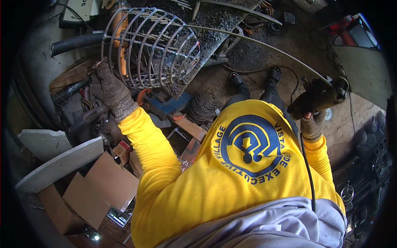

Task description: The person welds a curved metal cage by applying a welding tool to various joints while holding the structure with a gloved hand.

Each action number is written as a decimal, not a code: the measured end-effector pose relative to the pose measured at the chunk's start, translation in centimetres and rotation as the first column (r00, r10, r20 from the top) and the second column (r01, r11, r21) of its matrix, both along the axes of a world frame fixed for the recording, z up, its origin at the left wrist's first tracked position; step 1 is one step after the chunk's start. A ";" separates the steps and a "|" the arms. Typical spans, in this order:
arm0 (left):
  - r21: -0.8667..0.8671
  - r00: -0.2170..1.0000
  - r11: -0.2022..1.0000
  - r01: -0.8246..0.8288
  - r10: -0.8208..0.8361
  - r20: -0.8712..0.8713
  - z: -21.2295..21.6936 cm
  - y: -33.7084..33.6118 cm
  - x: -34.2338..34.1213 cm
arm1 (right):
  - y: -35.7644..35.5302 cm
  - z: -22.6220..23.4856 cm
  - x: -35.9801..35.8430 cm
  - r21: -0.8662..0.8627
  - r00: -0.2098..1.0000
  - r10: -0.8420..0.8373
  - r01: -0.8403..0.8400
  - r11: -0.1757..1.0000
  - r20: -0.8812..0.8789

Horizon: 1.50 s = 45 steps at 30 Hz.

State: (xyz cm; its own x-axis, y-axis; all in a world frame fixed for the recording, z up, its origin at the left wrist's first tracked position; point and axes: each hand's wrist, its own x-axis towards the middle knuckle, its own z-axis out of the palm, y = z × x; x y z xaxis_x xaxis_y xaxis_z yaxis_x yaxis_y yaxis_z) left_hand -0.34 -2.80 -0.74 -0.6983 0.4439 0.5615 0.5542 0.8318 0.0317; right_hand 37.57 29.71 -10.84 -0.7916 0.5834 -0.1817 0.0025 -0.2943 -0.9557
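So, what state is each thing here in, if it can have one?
Grey barred metal cage: uncovered, gaps open
Dark rounded handheld tool: held, power unclear
Long thin pale rod: bowed
Brown cardboard box: flaps open
Small rectangular screen: lit
Brown knit-gloved left hand: at cage rim, grip unclear
Brown knit-gloved right hand: closed around tool

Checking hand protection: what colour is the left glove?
Left glove: greyish brown; seen in the head view.

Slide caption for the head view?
Gloved left hand at a ribbed metal cage; right hand holds a dark tool with a long rod.
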 end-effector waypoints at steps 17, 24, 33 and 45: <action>0.326 0.939 0.940 -0.096 -0.022 0.343 0.7 4.1 -1.2 | -0.7 -0.4 -0.6 0.060 0.980 0.048 -0.037 0.997 -0.193; -0.327 0.993 0.945 0.012 -0.051 -0.110 0.2 2.9 -2.8 | -0.6 -0.5 -0.2 0.072 0.975 0.088 -0.075 0.995 -0.203; -0.222 0.998 0.974 0.047 -0.052 -0.020 -0.3 2.9 -3.4 | -1.1 0.5 -1.1 0.044 0.980 0.027 -0.019 0.999 -0.195; -0.169 0.994 0.986 0.003 0.016 0.108 -0.5 3.1 -3.3 | -0.5 -0.4 -1.1 0.165 0.987 0.048 -0.023 0.986 -0.153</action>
State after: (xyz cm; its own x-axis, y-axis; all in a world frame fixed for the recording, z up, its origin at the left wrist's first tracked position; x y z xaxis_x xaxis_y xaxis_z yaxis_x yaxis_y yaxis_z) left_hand -3.60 0.28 -1.28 -0.7543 0.5212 0.3994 0.5498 0.8338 -0.0497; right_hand 36.48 29.23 -11.24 -0.8234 0.5660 0.0409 -0.1431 -0.1373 -0.9801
